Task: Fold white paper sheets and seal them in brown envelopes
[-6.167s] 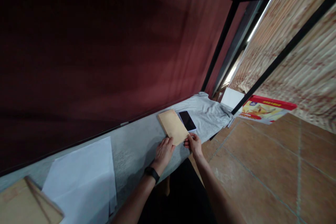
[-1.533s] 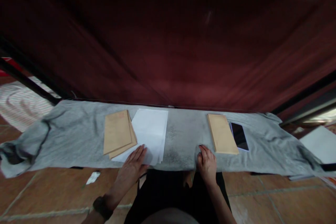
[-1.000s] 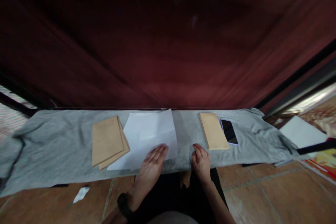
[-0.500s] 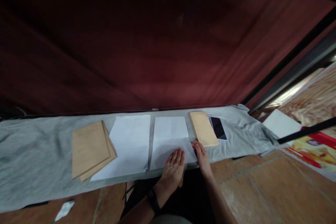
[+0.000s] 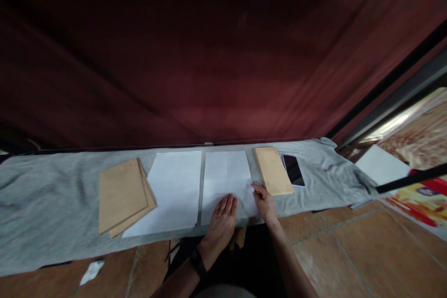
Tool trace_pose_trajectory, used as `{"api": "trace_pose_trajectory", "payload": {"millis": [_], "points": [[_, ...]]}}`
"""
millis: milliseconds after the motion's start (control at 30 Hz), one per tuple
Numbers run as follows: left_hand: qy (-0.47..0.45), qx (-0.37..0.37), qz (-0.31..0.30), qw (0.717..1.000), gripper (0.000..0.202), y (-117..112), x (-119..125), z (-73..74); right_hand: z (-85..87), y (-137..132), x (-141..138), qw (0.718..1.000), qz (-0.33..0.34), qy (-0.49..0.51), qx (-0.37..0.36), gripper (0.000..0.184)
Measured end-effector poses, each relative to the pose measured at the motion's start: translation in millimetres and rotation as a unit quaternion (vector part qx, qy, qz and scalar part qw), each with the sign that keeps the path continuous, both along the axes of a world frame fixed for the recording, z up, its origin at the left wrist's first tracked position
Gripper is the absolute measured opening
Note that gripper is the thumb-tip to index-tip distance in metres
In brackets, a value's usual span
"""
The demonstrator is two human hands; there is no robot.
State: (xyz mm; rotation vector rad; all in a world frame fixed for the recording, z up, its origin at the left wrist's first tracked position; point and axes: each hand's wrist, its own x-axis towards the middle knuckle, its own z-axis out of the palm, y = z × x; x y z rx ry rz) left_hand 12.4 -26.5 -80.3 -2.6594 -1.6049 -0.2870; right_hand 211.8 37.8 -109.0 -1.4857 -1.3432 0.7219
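Observation:
A white sheet of paper (image 5: 225, 167) lies in front of me on the grey cloth, a faint crease across it. My left hand (image 5: 223, 216) rests flat on its near part, fingers stretched out. At the sheet's right edge my right hand (image 5: 264, 202) has thumb and forefinger closed on the paper, which looks slightly raised there. Left of this sheet is a stack of white paper (image 5: 176, 186), partly covered by brown envelopes (image 5: 122, 193). Just beyond my right hand lies a pile of tan envelopes (image 5: 274, 170).
A phone (image 5: 294, 170) lies right of the tan pile. The narrow surface under the grey cloth (image 5: 63, 195) runs along a dark red panel (image 5: 216, 79). A crumpled white scrap (image 5: 91, 272) is on the tiled floor (image 5: 352, 242). A colourful box (image 5: 422, 202) stands far right.
My left hand has slid a little left across the sheet. My right fingers have curled in tighter at the paper's right edge and moved slightly left. The camera view has shifted a little.

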Motion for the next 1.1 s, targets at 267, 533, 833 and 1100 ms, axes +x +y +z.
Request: {"api": "trace_pose_trajectory", "payload": {"millis": [267,533,833,1100], "points": [[-0.037,-0.053,0.013,0.998,0.050,2.3,-1.0,15.7,2.0,10.0,9.8,0.999,0.029,-0.026,-0.001,0.033],[-0.107,-0.037,0.014,0.994,0.052,10.6,-13.4,23.0,27.5,-10.9,-1.6,0.979,0.046,-0.186,0.072,0.036],[-0.093,-0.003,0.042,0.995,0.053,90.2,-16.2,8.6,20.1,-8.5,-58.9,0.943,0.141,-0.291,0.082,0.053],[-0.051,0.003,0.080,0.995,0.056,108.1,-22.5,-11.9,18.9,26.8,-78.1,0.927,0.146,-0.340,0.065,0.050]]}}
